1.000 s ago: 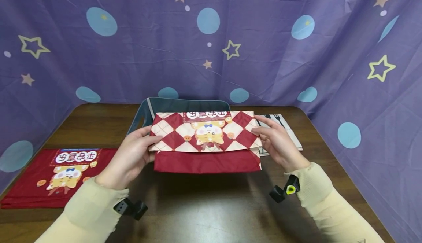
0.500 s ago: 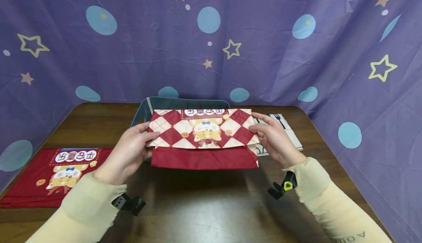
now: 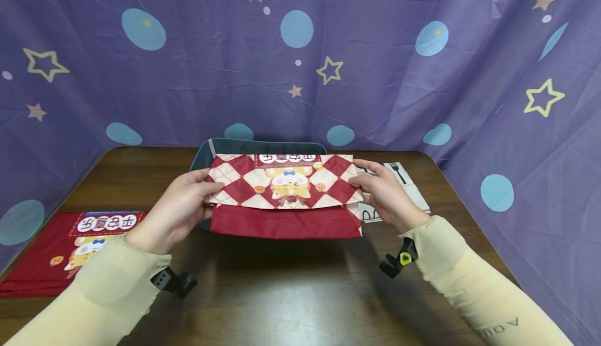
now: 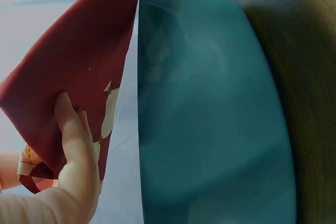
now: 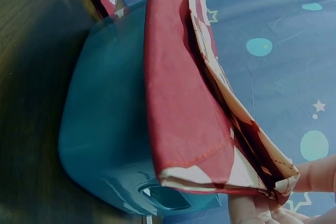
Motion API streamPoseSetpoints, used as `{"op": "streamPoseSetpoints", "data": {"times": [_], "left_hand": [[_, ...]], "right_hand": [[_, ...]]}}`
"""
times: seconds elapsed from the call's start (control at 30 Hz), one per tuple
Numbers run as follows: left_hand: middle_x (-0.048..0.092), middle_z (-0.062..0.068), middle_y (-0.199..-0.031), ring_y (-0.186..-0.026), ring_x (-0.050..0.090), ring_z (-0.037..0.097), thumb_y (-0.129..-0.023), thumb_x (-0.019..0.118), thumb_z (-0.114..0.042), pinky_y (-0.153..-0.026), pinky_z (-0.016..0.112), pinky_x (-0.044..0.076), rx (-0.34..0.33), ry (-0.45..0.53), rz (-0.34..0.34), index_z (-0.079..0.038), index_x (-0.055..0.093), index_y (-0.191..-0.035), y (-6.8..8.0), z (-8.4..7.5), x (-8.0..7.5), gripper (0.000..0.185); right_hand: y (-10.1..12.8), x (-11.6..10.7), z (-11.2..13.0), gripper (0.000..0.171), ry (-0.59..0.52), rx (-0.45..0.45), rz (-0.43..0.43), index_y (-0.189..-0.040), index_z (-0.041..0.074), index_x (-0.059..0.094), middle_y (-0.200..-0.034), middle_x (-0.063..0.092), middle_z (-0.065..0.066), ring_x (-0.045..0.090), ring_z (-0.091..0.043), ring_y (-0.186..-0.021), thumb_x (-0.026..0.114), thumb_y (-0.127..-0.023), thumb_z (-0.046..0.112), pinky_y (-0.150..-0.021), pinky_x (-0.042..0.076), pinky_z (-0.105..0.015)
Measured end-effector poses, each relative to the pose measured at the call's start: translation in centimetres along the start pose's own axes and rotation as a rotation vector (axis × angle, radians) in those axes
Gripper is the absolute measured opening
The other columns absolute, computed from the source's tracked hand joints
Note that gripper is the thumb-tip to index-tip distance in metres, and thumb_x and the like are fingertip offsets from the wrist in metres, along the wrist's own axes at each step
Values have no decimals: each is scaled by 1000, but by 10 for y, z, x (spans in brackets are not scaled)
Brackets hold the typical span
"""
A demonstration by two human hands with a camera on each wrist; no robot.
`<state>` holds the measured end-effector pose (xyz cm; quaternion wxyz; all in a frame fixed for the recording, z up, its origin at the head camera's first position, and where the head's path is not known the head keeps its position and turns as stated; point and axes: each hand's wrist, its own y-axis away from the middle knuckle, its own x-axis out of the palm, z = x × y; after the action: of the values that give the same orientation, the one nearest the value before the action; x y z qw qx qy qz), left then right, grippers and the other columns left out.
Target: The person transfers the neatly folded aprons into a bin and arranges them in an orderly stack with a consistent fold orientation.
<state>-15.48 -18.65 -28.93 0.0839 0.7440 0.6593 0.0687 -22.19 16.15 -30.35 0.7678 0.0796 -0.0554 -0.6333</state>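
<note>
A folded red cloth with a cream-and-red diamond print and a cartoon animal is held level in front of a teal plastic bin. My left hand pinches its left end, thumb on the printed face. At the other end my right hand pinches it the same way. In the left wrist view the fingers lie on the plain red underside, beside the bin. The right wrist view shows the cloth's layered folds and the bin's handle hole. The cloth hides part of the bin.
Another folded red cloth with the same cartoon lies on the wooden table at left. White folded fabric with a cutlery print lies at back right. A purple curtain with stars surrounds the table.
Both hands and the folded cloth have shifted slightly left and a little up toward the bin. The grip looks unchanged.
</note>
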Motion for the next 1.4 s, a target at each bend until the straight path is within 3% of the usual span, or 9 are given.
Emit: {"op": "streamPoseSetpoints", "data": {"times": [0.2, 0.57, 0.83, 1.07, 1.23, 1.33, 1.4], "left_hand": [[62, -6, -104, -88, 68, 7, -103, 50, -19, -77, 28, 60, -1, -13, 2, 5, 21, -151, 0, -1, -1, 61], [66, -9, -96, -82, 69, 7, -103, 48, -15, -73, 30, 60, 13, -8, -4, 6, 23, -149, -2, -6, -6, 57], [66, -10, -92, -80, 68, 6, -103, 46, -14, -71, 29, 59, 20, -9, -12, 7, 25, -147, -2, -11, -9, 54], [67, -12, -89, -76, 68, 5, -103, 46, -14, -68, 27, 58, 30, -9, -10, 8, 22, -149, -6, -14, -12, 56], [67, -13, -85, -75, 67, 5, -102, 47, -12, -67, 27, 58, 43, -15, -26, 8, 20, -150, -7, -16, -15, 59], [65, -12, -91, -77, 66, 4, -101, 49, -12, -68, 26, 57, 32, -45, -50, 6, 17, -153, -8, -17, -17, 63], [63, -8, -103, -82, 65, 3, -101, 52, -14, -71, 26, 58, 15, -75, -67, 4, 15, -155, -9, -18, -18, 68]], "right_hand": [[-1, 1, 1, 62, -5, 5, -2, -152, 2, 30, -124, 56, -14, 56, -15, -105, 54, -95, 2, -80, 55, -25], [-3, 5, 8, 62, -8, 24, 20, -153, 4, 26, -149, 41, -18, 52, -25, -123, 52, -96, 5, -85, 54, -24], [-7, 8, 15, 59, -70, 21, 25, -150, 5, 32, -137, 49, -13, 62, -11, -95, 53, -96, 9, -79, 56, -24], [-10, 10, 17, 62, -103, 36, 26, -153, 8, 30, -145, 44, -15, 62, -12, -98, 52, -95, 4, -79, 56, -24], [-15, 11, 18, 62, -127, 23, 31, -154, 9, 31, -146, 45, -16, 64, -8, -91, 51, -95, 2, -78, 57, -23], [-18, 13, 20, 62, -142, 11, 33, -154, 10, 32, -145, 46, -15, 64, -8, -89, 51, -96, 2, -78, 57, -23], [-19, 15, 21, 62, -155, 9, 35, -154, 10, 33, -144, 46, -15, 64, -9, -88, 51, -95, 1, -77, 57, -23]]}}
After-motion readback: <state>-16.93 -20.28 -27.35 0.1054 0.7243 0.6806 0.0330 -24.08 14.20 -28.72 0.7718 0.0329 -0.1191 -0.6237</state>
